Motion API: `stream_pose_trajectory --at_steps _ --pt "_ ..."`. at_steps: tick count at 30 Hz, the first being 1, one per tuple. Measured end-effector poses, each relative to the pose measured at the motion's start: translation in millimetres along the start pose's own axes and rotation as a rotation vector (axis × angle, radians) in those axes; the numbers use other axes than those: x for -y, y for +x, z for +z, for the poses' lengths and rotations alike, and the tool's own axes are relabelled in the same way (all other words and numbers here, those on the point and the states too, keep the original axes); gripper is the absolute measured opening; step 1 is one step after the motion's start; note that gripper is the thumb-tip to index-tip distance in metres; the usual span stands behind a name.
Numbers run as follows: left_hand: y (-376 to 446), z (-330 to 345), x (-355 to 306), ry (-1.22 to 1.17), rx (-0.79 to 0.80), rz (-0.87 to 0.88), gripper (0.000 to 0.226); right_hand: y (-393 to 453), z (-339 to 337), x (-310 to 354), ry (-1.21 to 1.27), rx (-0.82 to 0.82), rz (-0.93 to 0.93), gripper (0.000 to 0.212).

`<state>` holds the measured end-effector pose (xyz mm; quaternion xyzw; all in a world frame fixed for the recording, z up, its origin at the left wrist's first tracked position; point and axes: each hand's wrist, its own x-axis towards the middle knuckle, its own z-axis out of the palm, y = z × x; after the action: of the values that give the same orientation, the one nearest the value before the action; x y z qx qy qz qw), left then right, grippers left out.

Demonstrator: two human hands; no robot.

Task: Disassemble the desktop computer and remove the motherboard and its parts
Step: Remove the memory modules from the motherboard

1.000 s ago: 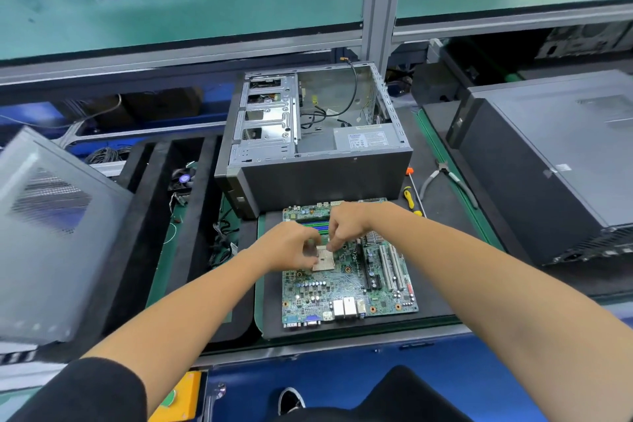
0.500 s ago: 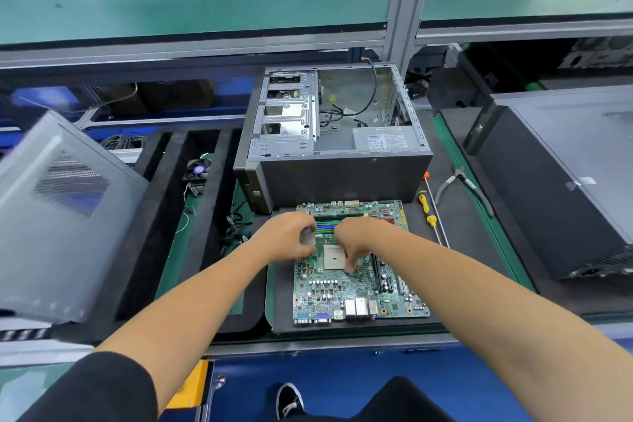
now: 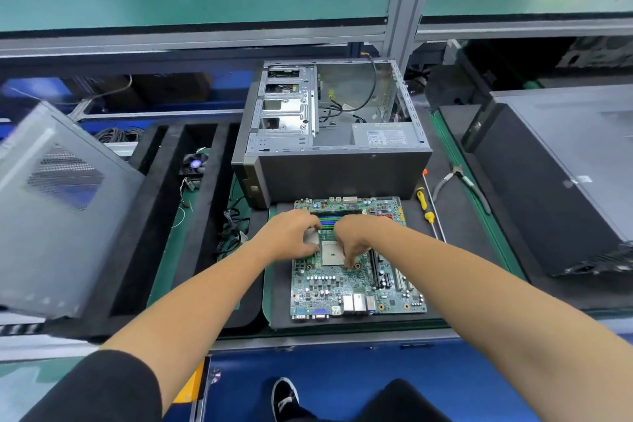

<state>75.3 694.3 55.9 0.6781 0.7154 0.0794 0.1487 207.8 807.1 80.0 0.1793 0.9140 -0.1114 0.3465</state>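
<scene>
My left hand point(image 3: 295, 236) pinches a small grey chip point(image 3: 312, 237). My right hand point(image 3: 354, 239) has its fingers curled down at the socket point(image 3: 330, 254), maybe on its latch; I cannot tell. The board point(image 3: 356, 288) lies flat before the case point(image 3: 337, 161). Next I should set the chip aside. The hands hide the socket edges.

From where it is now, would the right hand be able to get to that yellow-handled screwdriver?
Probably yes. The screwdriver lies in the open on the black mat, right of the motherboard, with nothing over it. The right hand is busy at the processor socket, though.
</scene>
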Motion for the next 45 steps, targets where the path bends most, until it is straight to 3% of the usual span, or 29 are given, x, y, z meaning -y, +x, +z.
stream_pose_trajectory --at_steps 2,5,12,15,22,26,29,39,45 --pt "-3 -2 2 0.002 -0.01 -0.002 0.037 2 -5 3 0.018 -0.074 -0.012 0.017" --pt "-11 -10 7 0.019 -0.006 -0.039 0.031 7 -16 16 0.014 -0.227 -0.032 0.032" --pt "-42 -37 44 -0.031 -0.067 -0.189 0.042 29 -38 59 0.088 -0.297 -0.102 0.018" --pt "-57 -50 65 0.002 -0.088 -0.253 0.037 38 -49 85 0.111 -0.325 -0.152 0.015" --pt "-80 -72 125 0.075 -0.023 -0.314 0.045 71 -69 136 0.163 -0.292 -0.196 0.02" --pt "-78 -78 158 0.061 -0.07 -0.335 0.053 91 -76 149 0.186 -0.273 -0.184 0.022" --pt "-69 -77 180 0.047 -0.057 -0.317 0.048 103 -78 154 0.198 -0.261 -0.155 0.022" --pt "-42 -69 231 -0.328 -0.192 -0.393 0.018 135 -85 154 0.256 -0.186 -0.09 0.023" --pt "-52 -52 255 -0.369 -0.191 -0.41 0.028 143 -81 155 0.267 -0.16 -0.086 0.025"
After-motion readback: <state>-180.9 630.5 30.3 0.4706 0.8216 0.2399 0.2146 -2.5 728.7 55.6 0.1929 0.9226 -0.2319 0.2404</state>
